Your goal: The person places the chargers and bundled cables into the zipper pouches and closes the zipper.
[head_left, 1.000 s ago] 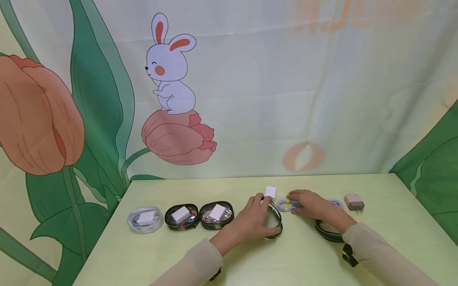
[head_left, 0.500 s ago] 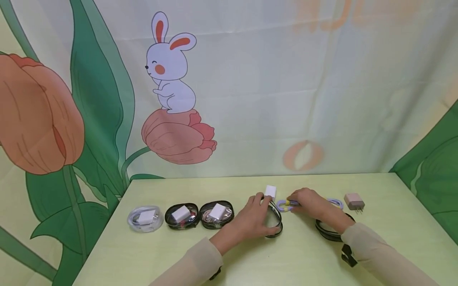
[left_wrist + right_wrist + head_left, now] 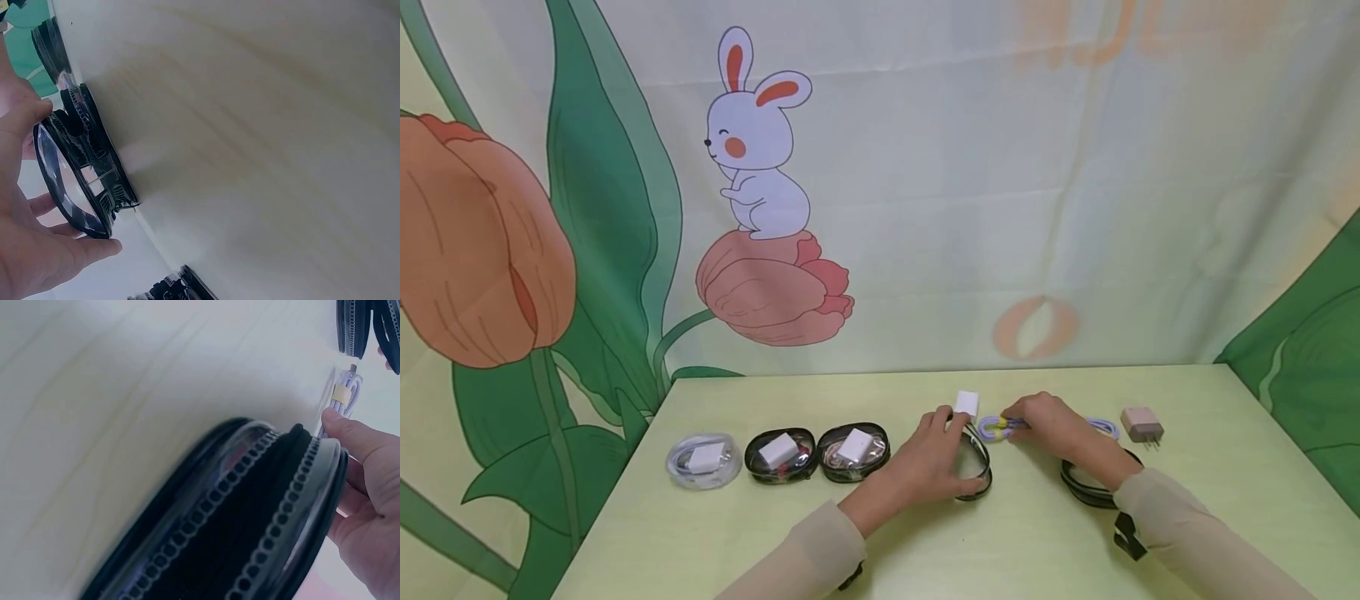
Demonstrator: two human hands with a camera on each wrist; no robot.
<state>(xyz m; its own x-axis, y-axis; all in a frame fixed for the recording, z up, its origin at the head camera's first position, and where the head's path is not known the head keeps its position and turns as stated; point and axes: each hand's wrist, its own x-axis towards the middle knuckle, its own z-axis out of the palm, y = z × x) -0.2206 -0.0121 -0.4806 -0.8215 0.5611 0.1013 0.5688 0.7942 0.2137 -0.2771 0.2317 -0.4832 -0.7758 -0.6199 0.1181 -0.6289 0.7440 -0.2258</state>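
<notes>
1. While gripping an open black-edged zip case (image 3: 81,153) by its lid with the left hand (image 3: 921,462), pinching a yellow-tied lilac cable bundle (image 3: 992,428) in the right hand (image 3: 1052,428).
2. Holding the bundle just right of the case, near a white charger block (image 3: 967,403).

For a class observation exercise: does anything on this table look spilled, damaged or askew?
Nothing stands out: no spill or damage shows. The pink boxy charger and, by the left hand, a white plastic block merely sit loose.

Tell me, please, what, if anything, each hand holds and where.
Left hand: the open case, by its raised lid's opposite ends. Right hand: the cable, beside its yellow tie.
</notes>
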